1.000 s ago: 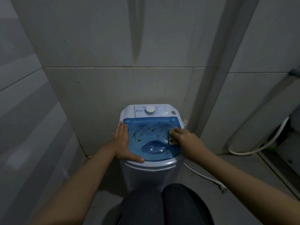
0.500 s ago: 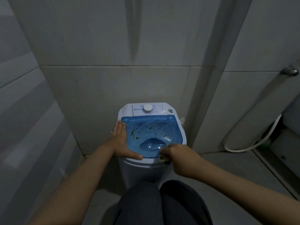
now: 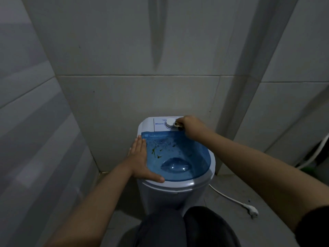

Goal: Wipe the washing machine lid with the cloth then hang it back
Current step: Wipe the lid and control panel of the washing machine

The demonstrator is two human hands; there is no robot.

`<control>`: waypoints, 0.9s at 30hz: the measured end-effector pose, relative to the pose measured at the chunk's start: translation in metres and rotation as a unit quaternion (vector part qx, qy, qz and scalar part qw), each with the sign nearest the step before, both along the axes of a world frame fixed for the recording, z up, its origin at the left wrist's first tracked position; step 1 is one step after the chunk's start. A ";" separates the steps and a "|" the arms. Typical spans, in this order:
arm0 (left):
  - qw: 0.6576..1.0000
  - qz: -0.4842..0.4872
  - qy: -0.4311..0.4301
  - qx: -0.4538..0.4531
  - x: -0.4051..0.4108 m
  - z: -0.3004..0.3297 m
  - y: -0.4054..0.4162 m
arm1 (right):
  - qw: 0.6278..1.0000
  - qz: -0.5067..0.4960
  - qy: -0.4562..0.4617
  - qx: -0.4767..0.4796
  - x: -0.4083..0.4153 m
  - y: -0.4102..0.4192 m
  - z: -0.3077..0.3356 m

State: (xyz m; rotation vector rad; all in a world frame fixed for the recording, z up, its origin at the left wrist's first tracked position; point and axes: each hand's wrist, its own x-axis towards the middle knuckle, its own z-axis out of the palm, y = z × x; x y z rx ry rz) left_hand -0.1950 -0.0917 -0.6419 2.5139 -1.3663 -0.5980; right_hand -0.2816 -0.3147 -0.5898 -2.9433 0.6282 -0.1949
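A small white washing machine [image 3: 169,195] stands against the tiled wall. Its translucent blue lid [image 3: 187,157] carries green specks on the left half. My left hand [image 3: 140,159] lies flat on the lid's left edge, fingers together, thumb along the front rim. My right hand [image 3: 191,128] is at the back right, on the white control panel beside the round dial [image 3: 170,123]. It is closed on a small crumpled cloth [image 3: 178,125], of which only a bit shows past the fingers.
Tiled walls close in on the left and behind. A white power cord with its plug [image 3: 252,210] lies on the floor to the right. A white hose [image 3: 313,155] runs at the far right. My dark-trousered knees [image 3: 183,229] are just before the machine.
My right hand with the cloth has moved from the lid's right side to its front edge, then up to the control panel by the dial. The left hand has stayed put.
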 end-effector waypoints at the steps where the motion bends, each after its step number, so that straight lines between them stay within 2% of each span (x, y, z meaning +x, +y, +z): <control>1: 1.000 0.001 -0.001 -0.001 0.001 -0.001 0.000 | 1.000 0.000 0.006 -0.016 0.004 -0.003 -0.006; 5: 1.000 0.001 -0.004 -0.006 0.003 -0.002 -0.001 | 0.998 0.002 0.008 -0.056 0.004 -0.003 -0.029; 14: 1.000 -0.002 -0.008 -0.004 0.003 -0.004 -0.001 | 0.999 0.034 -0.020 -0.014 -0.056 0.033 -0.039; 20: 1.000 -0.003 -0.005 0.000 0.001 -0.002 0.000 | 0.999 0.042 0.013 0.004 -0.102 0.071 -0.038; 24: 1.000 -0.003 -0.003 0.001 0.001 -0.001 0.000 | 0.998 0.048 0.015 0.044 -0.117 0.088 -0.026; 27: 1.000 -0.004 -0.006 0.004 0.000 0.000 0.000 | 0.992 0.043 0.066 0.097 -0.111 0.085 -0.005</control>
